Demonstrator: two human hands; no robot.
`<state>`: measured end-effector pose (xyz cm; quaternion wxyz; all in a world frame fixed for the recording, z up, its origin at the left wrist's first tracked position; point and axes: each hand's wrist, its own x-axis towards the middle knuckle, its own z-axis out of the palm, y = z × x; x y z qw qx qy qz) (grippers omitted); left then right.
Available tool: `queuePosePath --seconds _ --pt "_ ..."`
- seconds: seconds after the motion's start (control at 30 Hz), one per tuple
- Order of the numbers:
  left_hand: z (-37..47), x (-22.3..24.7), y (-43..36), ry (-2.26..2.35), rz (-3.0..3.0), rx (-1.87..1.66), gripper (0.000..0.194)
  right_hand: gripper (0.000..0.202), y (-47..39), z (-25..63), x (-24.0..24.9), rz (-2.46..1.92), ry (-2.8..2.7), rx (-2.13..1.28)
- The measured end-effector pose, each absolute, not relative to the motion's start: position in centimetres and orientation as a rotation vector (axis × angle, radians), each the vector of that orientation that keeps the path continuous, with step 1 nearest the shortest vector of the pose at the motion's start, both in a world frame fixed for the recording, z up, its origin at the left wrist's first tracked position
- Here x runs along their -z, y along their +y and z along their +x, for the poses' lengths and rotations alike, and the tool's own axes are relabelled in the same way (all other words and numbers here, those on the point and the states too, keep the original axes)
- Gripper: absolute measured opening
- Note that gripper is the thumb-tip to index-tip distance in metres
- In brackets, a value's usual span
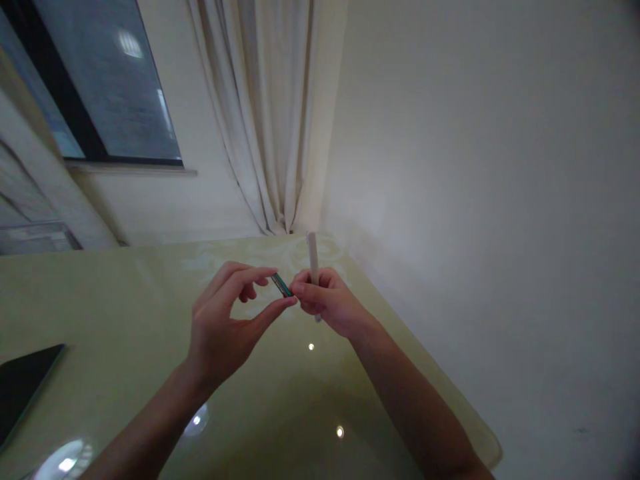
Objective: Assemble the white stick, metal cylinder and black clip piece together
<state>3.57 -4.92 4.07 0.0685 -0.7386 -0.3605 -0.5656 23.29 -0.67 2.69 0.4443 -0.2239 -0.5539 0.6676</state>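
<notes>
My left hand [225,320] pinches a small, thin green and dark piece [282,285] by its two ends, between index finger and thumb. The piece slants down to the right and looks like a slim battery, but it is too small to be sure. My right hand [325,297] is closed round a slim, pale grey stick [313,257], which stands nearly upright and pokes out above and below the fingers. Its thumb and fingertips come right up to the lower end of the green piece; whether they touch it I cannot tell. Both hands are above the table.
The glossy yellow-green table [125,313] reflects ceiling lights. A flat black object [27,383] lies at its left edge. A white wall [475,200] runs along the right side. Behind are a beige curtain [260,113] and a dark window [115,87].
</notes>
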Motion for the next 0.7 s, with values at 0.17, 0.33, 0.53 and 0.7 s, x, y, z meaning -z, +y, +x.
queuePosePath --seconds 0.17,0.33,0.53,0.7 --pt "3.73 -4.11 -5.00 -1.054 -2.194 1.682 0.037 0.029 -0.70 23.32 -2.80 -0.541 -1.373 -1.625" --pt "3.67 -4.12 -5.09 -1.106 -2.170 1.723 0.035 0.027 -0.49 23.37 -2.36 -0.531 -1.392 -1.637" --pt "3.42 -3.65 -5.01 -1.205 -2.128 1.805 0.030 0.026 -0.48 23.24 -1.99 -0.539 -1.381 -1.579" --pt "3.34 -3.57 -4.81 -1.215 -2.141 1.833 0.024 0.028 -0.70 22.83 -2.19 -0.536 -1.341 -1.512"
